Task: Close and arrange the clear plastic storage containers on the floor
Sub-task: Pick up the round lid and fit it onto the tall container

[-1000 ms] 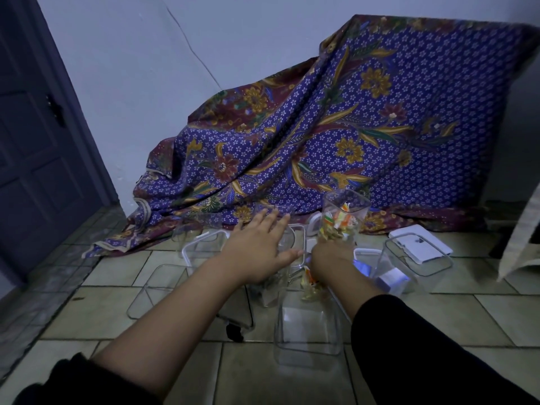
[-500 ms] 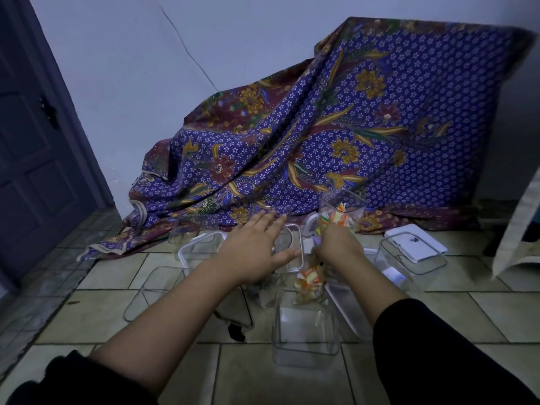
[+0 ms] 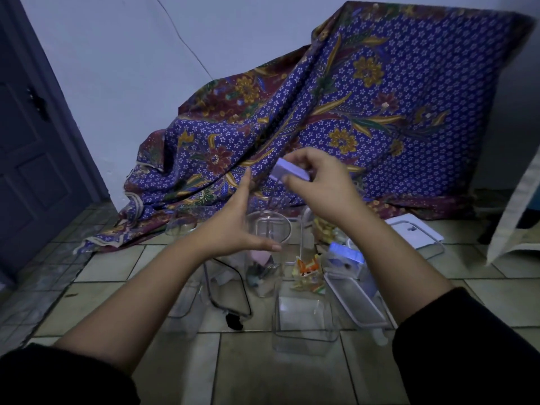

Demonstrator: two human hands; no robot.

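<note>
Honestly, little looks finished from where I watch. My right hand [image 3: 318, 182] pinches a small white lid [image 3: 289, 171] in the air above the containers; my left hand [image 3: 233, 226] hangs open beside it, apart, holding nothing. Below, the near box [image 3: 304, 325] stands uncovered on the floor [image 3: 263, 375], a long lid [image 3: 353, 302] lies loose just right of it, and the jar [image 3: 266, 258] with odds inside also looks uncapped. So most closing and all arranging remain, I judge. Snack packets [image 3: 306, 270] and a black cable [image 3: 230, 299] clutter the middle; the batik cloth [image 3: 350, 112] crowds the far side.
</note>
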